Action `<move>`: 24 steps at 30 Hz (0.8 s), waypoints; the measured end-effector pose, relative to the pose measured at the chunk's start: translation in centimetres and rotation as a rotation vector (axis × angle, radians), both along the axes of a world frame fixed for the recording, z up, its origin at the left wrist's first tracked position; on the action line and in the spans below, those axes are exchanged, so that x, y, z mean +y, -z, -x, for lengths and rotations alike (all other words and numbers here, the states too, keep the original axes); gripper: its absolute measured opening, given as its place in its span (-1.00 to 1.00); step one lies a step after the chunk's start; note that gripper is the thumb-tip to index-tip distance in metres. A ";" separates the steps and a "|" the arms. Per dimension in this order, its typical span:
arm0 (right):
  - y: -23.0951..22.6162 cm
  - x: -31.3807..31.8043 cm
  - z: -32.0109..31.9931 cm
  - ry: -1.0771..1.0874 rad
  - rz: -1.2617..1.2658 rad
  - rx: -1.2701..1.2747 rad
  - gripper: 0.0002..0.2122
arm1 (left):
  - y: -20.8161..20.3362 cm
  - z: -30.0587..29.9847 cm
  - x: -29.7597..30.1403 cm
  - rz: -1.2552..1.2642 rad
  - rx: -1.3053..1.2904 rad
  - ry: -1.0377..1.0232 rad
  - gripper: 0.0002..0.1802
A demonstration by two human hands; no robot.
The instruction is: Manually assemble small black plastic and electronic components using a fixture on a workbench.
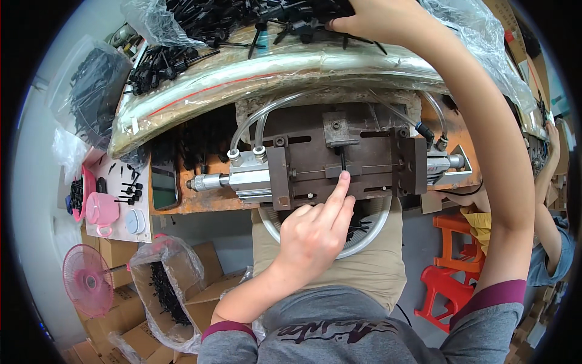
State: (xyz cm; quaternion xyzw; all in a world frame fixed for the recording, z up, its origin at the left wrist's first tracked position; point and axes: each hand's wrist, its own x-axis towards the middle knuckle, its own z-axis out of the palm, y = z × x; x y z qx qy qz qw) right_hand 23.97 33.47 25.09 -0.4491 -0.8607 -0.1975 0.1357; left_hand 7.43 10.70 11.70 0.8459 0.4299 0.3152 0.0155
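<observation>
Right hand (377, 20), partly cut off, overlaps black parts (242, 17).

Just ahead of my left hand (312, 236), the orange bench (209, 203) carries a dark metal fixture (312, 155). Left of that hand, a flat dark-screened device (164, 184) lies on the bench. Farther left, a white tabletop (113, 184) bears a pink cup (102, 208), a round pale container (135, 221) and small black parts (129, 193). To my left hand's right, a red stool (445, 288) stands on the grey floor (416, 242).
</observation>
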 end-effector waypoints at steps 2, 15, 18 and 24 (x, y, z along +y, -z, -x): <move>-1.0 -1.7 -0.1 -0.021 0.037 0.080 -0.50 | 0.0 0.0 0.2 0.008 0.017 -0.006 -0.73; 0.7 -9.9 -2.1 -0.268 -0.156 0.676 -0.77 | -0.4 0.1 0.0 0.059 0.039 -0.027 -0.73; 2.0 -13.0 -2.7 -0.195 -0.253 0.792 -0.91 | -0.7 0.1 0.2 0.066 -0.030 0.012 -0.73; 6.1 -18.6 -1.5 -0.202 0.019 1.395 -0.96 | -6.2 2.8 -4.1 -0.212 -0.894 0.210 -0.73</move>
